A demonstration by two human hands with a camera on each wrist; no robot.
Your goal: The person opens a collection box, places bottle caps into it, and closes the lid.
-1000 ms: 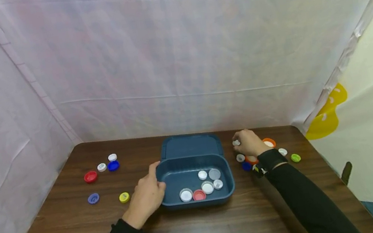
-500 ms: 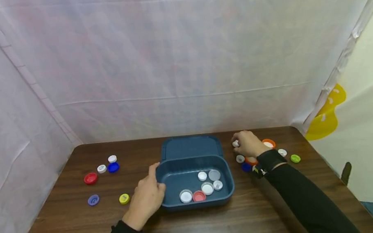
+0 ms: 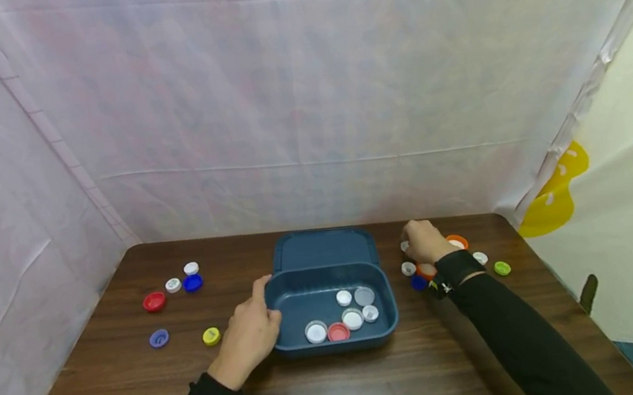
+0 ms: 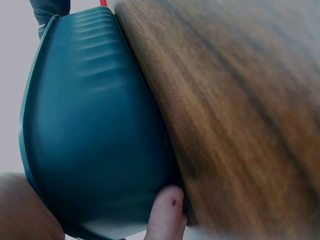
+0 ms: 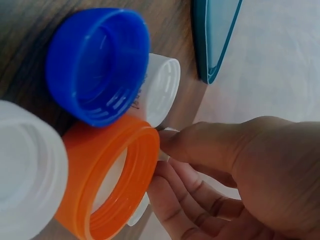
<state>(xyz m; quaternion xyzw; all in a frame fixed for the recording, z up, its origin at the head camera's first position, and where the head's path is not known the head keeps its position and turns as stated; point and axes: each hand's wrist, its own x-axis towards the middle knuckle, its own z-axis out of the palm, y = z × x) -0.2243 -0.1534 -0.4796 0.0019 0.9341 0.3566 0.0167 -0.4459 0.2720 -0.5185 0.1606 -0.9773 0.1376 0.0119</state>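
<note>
A dark blue lidded box [image 3: 338,345] stands mid-table with its lid [image 3: 323,250] folded back. My left hand [image 3: 250,336] grips its left end; in the left wrist view the thumb [image 4: 167,210] presses the box wall [image 4: 95,130]. Several white and clear caps and a red cap [image 3: 338,332] lie inside. Right of the box, my right hand [image 3: 426,243] pinches a white bottle cap [image 3: 405,246], mostly hidden by the fingers. In the right wrist view an orange cap [image 5: 107,175], a blue cap [image 5: 100,67] and a white cap [image 5: 162,92] sit close to these fingers.
On the left lie a red cap [image 3: 154,301], a blue cap [image 3: 192,283], a purple cap [image 3: 159,338], a yellow cap [image 3: 211,336] and two white caps. A green cap [image 3: 502,268] and a white cap [image 3: 480,258] lie far right. White cloth [image 3: 299,101] hangs behind the table.
My right hand has shifted slightly to the right, and the white bottle cap at its fingertips is now more hidden. The left hand and the box stay in place.
</note>
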